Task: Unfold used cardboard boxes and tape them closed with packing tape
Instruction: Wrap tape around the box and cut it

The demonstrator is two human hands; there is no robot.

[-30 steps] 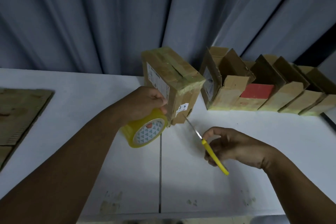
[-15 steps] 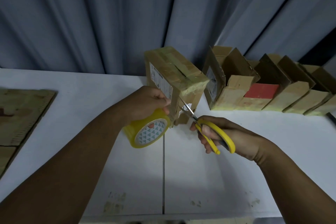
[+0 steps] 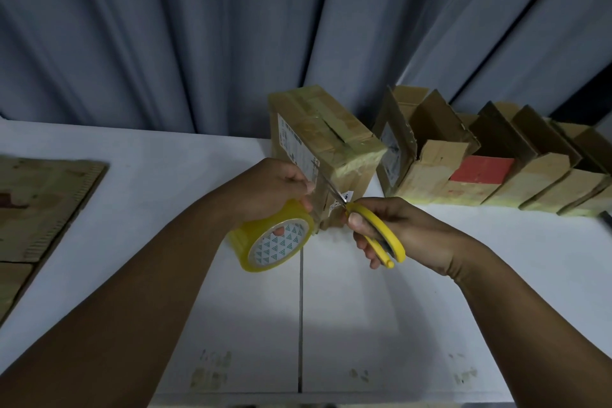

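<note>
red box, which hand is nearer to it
Right. The right hand, on the scissors, is in front and left of the red box; the left hand, gripping the tape roll, is farther left.

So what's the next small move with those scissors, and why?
Probably a snip. The left hand holds the roll with tape stretched from the box, and the scissors in the right hand have their blades at that stretch. Closing them should free the roll.
</note>
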